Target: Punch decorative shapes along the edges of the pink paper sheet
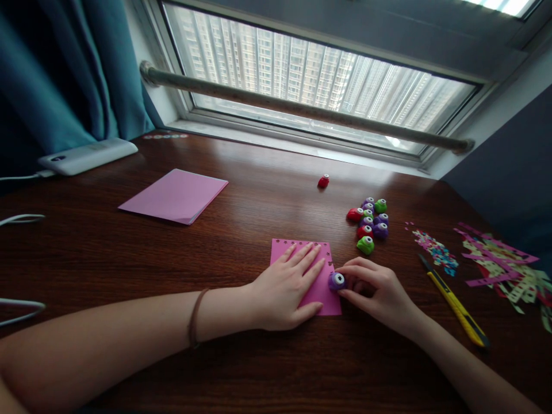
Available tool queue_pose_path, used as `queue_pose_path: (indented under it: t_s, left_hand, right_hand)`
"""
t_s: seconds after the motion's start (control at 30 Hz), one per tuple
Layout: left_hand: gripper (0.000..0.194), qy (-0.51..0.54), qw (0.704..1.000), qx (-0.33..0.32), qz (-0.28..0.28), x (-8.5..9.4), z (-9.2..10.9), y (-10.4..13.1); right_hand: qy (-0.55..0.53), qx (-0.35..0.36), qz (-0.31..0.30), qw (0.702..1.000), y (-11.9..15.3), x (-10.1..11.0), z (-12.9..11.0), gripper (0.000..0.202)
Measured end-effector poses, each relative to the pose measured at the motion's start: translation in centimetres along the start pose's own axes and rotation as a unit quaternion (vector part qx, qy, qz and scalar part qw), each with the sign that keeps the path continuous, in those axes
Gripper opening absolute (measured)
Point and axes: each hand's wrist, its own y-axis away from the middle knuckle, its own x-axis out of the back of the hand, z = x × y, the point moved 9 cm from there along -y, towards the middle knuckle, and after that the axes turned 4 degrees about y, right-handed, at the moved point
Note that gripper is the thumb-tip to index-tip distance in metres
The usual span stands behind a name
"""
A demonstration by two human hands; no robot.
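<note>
A pink paper square lies on the brown table, with small shapes punched along its far edge and the upper part of its right edge. My left hand rests flat on the paper, fingers spread, covering much of its middle. At the paper's right edge, my right hand pinches a small purple craft punch between thumb and fingers. The punch has a white top with a dark shape on it.
Several coloured punches stand behind my right hand; a red one sits farther back. At right lie a yellow cutter, confetti and paper strips. Pink sheets and a white device are at left.
</note>
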Motion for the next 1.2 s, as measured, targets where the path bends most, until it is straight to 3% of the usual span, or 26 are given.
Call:
queue_pose_path:
  t_s: [0.57, 0.93, 1.2]
  left_hand:
    - [0.074, 0.009, 1.000, 0.003, 0.004, 0.1, 0.0, 0.1]
    - [0.071, 0.008, 0.999, -0.010, 0.033, 0.5, 0.1, 0.2]
    - [0.071, -0.079, 0.994, -0.033, 0.073, 1.8, 1.8, 0.4]
  right_hand:
    - [0.039, 0.058, -0.025, 0.997, -0.2, 0.2, -1.0, 0.026]
    - [0.043, 0.047, -0.016, 0.998, -0.1, 0.2, -1.1, 0.022]
    - [0.026, 0.029, -0.027, 0.999, -0.2, 0.0, -0.6, 0.027]
